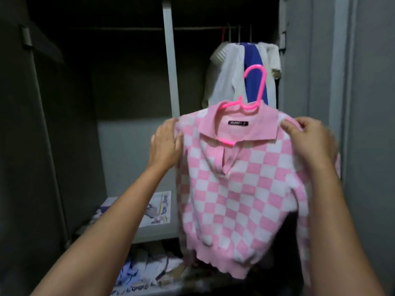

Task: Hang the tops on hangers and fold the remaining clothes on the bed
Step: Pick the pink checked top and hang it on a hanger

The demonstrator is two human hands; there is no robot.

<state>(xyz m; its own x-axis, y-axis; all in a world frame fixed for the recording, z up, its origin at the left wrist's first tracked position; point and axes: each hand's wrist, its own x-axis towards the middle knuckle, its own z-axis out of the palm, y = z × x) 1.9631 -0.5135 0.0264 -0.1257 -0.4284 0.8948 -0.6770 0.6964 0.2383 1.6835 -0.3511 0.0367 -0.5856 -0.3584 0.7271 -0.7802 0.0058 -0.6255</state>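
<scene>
Head view: the wardrobe (168, 60) stands open beyond both hands. Its right bay, above the right hand (307, 137), holds hung garments (241, 69) on a rail (213, 28); its lower shelves, below the left hand (165, 144), hold papers and loose cloth (149, 268).

The checked pink top (239, 189) hangs on the pink hanger (254, 86) between the hands. Each hand pinches one shoulder with curled fingers.

Risks, as judged:
1. The top may slide off if one shoulder is released.
2. The hook may miss the rail or snag a hung garment.
</scene>
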